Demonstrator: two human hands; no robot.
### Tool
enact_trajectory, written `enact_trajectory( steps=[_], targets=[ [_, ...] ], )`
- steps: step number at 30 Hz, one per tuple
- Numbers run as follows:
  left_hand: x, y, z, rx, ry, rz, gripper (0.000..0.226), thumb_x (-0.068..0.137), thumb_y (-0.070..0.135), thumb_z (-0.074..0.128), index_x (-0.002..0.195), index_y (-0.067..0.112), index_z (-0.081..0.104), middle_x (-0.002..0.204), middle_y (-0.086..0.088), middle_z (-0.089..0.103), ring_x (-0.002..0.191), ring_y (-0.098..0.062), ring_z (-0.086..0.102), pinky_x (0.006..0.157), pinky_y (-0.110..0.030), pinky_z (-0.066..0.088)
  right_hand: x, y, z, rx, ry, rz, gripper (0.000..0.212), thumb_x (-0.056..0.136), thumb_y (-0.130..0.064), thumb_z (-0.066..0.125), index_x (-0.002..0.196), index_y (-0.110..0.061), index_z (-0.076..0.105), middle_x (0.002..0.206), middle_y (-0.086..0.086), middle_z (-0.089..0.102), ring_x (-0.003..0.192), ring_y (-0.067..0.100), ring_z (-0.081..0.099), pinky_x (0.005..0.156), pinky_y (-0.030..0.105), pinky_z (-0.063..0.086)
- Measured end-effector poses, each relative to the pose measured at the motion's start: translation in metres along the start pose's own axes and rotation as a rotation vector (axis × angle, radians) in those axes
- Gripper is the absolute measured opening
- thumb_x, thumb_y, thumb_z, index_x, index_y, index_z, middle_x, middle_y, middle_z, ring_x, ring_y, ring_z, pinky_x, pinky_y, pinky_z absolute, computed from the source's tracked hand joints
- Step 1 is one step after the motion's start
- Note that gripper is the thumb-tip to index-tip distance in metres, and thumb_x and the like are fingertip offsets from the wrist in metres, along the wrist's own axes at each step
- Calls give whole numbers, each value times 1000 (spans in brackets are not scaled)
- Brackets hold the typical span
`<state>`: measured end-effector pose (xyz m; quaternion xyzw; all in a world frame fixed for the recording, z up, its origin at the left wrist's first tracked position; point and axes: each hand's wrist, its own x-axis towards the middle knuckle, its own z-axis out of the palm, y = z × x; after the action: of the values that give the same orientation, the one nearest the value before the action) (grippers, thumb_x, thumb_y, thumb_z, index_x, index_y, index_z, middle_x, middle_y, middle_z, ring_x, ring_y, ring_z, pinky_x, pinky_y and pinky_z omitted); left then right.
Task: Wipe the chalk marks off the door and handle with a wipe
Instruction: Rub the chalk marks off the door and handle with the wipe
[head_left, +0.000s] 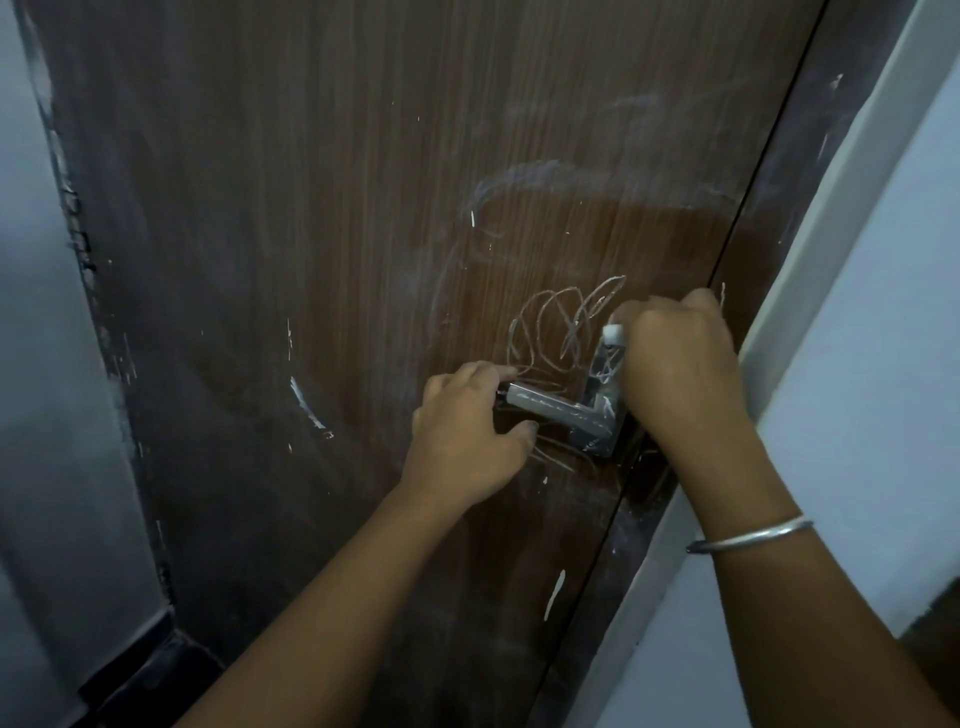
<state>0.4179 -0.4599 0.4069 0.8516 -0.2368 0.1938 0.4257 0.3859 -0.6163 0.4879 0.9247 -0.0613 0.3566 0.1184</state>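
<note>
Brown wooden door (311, 208) carried looping chalk marks (561, 327) above the handle (558, 410). Left hand (467, 431) pinched the lever's tip; right hand (675, 358), fingers curled, pressed a small white wipe (614, 333) there. Scribbles probably came next.

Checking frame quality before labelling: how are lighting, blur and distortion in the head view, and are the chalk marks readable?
Head view: dim, with a brighter patch around the handle; door edges bow from wide-angle distortion; upper door soft and streaky; chalk scribble above the handle is crisp; left hand and right hand reasonably sharp; no strong glare.
</note>
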Motion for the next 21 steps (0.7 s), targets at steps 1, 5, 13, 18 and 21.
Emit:
enact_trajectory(
  steps=[1, 5, 13, 18, 21],
  targets=[
    [0, -1, 1, -1, -5, 0, 55, 79, 34, 64, 130, 27, 46, 131, 11, 46, 121, -15, 32, 101, -43, 35, -1, 4, 0, -1, 9, 39, 20, 84, 0, 58, 99, -11, 66, 92, 8, 65, 92, 31, 48, 76, 36, 43],
    [3, -5, 5, -5, 9, 8, 55, 77, 30, 66, 128, 26, 47, 129, 11, 47, 114, -10, 32, 97, -37, 35, -4, -5, 2, -9, 27, 20, 17, 84, -1, 56, 96, -9, 65, 92, 9, 63, 92, 29, 46, 71, 33, 38],
    [4, -8, 6, 25, 12, 19, 52, 75, 29, 64, 124, 30, 46, 105, 19, 46, 95, -6, 30, 78, -29, 35, -14, 6, 12, 111, 68, 199, 26, 82, 1, 57, 107, -6, 63, 104, 16, 62, 93, 34, 49, 74, 33, 34],
    [3, -5, 6, -13, 1, 16, 54, 76, 23, 64, 126, 27, 45, 105, 20, 42, 97, -7, 32, 77, -26, 34, -35, -8, 35, 554, 244, 467, 34, 83, 1, 55, 117, -4, 60, 110, 18, 61, 98, 34, 54, 74, 30, 39],
    [1, -3, 4, -25, -23, 21, 57, 75, 19, 64, 128, 26, 44, 100, 25, 39, 100, -8, 35, 80, -29, 38, -50, -16, 48, 703, 281, 573, 32, 88, -1, 50, 118, -6, 60, 111, 14, 62, 99, 29, 56, 76, 26, 38]
  ],
)
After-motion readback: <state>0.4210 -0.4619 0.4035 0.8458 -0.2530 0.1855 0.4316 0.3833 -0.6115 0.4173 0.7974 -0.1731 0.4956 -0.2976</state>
